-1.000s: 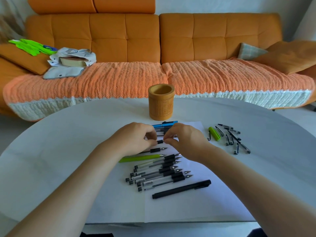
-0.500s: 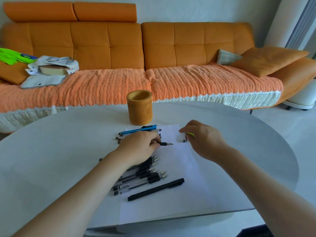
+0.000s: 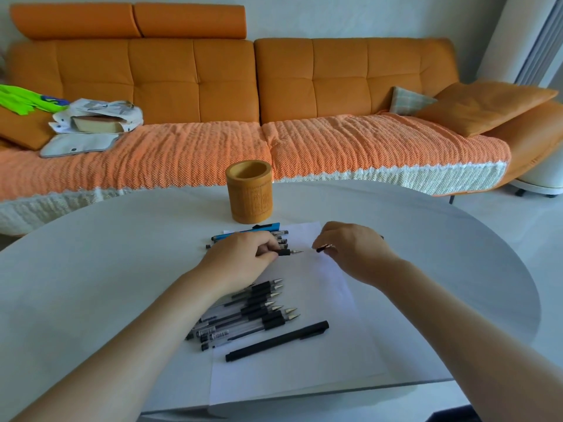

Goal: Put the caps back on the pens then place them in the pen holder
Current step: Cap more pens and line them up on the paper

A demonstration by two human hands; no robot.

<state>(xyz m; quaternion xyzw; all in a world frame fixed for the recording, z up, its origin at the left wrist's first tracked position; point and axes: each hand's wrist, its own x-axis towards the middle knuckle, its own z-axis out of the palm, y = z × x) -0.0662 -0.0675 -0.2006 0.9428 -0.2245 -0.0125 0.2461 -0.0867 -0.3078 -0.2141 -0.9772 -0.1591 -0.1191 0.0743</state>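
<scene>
Because the uncapped pen with a black grip sleeve and bare metal tip [image 3: 288,252] is a light, stiff plastic rod, a moderate pinch should control it. The left hand [image 3: 243,258] has its fingers [image 3: 266,246] curled round the barrel. Only the sleeve and tip project to the right of them, just above the white paper sheet [image 3: 304,376]. Take hold at the grip sleeve or just behind it. The sleeve is likely less slippery than bare barrel, and a hold near the tip limits wobble during capping. The tip is the fragile end; do not let it strike the white round surface [image 3: 91,284].

The small dark plastic cap [image 3: 323,247] is pinched in the fingers [image 3: 329,234] of the right hand [image 3: 356,254]. It sits just right of the tip, not touching it. The cap is very light and easily flicked away. Grip it by its sides and leave the mouth free.

The carved tan bamboo pen holder [image 3: 249,191] stands upright beyond the left fingers. A row of uncapped clear-barrelled pens [image 3: 259,312] lies nearer the person than those fingers.

Hidden items:
- The pen barrel lies under the left hand.
- Most of the cap is covered, so its mouth appears to face the tip, but this cannot be confirmed.
- The pen holder shows only its upper inner wall, so its contents cannot be read.
</scene>
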